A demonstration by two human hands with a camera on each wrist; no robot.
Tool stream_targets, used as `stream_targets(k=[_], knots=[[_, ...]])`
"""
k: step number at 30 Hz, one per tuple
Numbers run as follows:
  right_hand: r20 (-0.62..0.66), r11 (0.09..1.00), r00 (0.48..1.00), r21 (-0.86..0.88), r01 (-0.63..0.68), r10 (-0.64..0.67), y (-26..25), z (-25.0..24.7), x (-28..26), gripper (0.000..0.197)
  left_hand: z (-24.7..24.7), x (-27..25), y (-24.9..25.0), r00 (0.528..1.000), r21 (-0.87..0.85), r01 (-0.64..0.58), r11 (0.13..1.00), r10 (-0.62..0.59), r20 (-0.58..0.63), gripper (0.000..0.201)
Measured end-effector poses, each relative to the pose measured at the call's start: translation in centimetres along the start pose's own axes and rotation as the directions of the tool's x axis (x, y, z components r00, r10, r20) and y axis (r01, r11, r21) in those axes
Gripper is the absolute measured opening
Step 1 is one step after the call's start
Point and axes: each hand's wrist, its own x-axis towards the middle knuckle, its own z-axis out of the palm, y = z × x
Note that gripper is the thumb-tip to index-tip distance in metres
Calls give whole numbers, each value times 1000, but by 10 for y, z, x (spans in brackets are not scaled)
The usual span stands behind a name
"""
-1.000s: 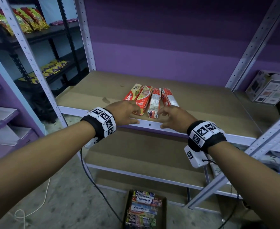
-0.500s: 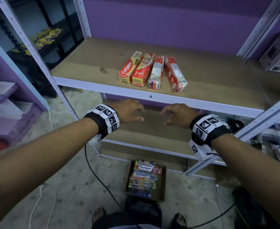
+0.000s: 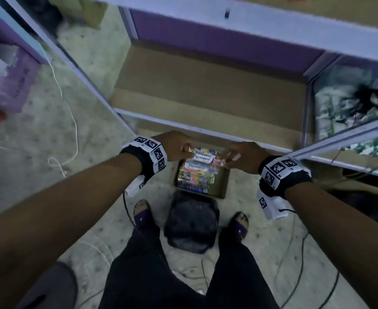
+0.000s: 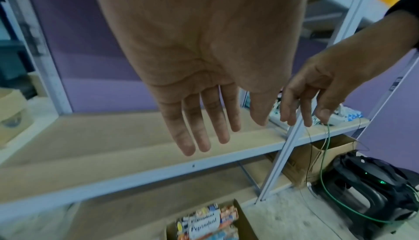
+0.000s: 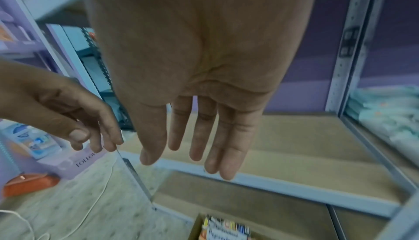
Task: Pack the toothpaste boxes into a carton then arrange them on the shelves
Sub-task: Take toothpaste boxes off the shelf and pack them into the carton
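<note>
- Straight below both hands: open brown cardboard carton [image 3: 224,181] on the speckled floor, in front of the bottom shelf, between the feet and the rack.
- Inside it, printed toothpaste boxes [image 3: 202,169], glossy card, long and rectangular, stacked flat; long axes running left to right across the body, "Pepsodent" legible on the top ones.
- Left hand [image 4: 204,75] empty, palm down, fingers straight and slightly spread; well above the carton in the left wrist view.
- Right hand [image 5: 199,82] likewise empty, fingers extended and relaxed, at about the same height.
- Neither hand clearly nearer; one over each end of the top box, so a two-handed end grip looks likely.
- Bare pale wooden shelf board [image 3: 206,85] with a painted metal rim just beyond the hands.
- Blurred edges throughout; box count uncertain.
</note>
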Motion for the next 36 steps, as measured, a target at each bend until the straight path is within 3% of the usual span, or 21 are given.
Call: stream_targets(k=[5, 11, 17, 21, 26, 32, 36], knots=[[80, 996, 994, 49, -79, 74, 42, 73, 52, 30, 75, 39, -50, 990, -78, 133, 988, -129, 50, 31], [85, 984, 989, 116, -134, 125, 90, 161, 114, 18, 164, 89, -108, 960, -146, 272, 951, -257, 113, 30], [130, 989, 981, 12, -147, 144, 132, 235, 187, 23, 244, 148, -166, 943, -161, 328, 931, -315, 103, 31], [50, 985, 985, 49, -165, 163, 157, 271, 239, 20, 287, 186, -201, 948, -177, 319, 931, -311, 74, 28], [-64, 981, 981, 76, -179, 184, 184, 303, 295, 43, 328, 228, -237, 951, -221, 304, 927, -308, 15, 37], [-212, 990, 973, -91, -108, 86, 203, 323, 344, 63, 365, 266, -263, 959, -204, 279, 938, -285, -1, 46], [-279, 982, 958, -151, -116, 70, 211, 330, 366, 67, 384, 283, -272, 965, -199, 255, 946, -261, -5, 49]])
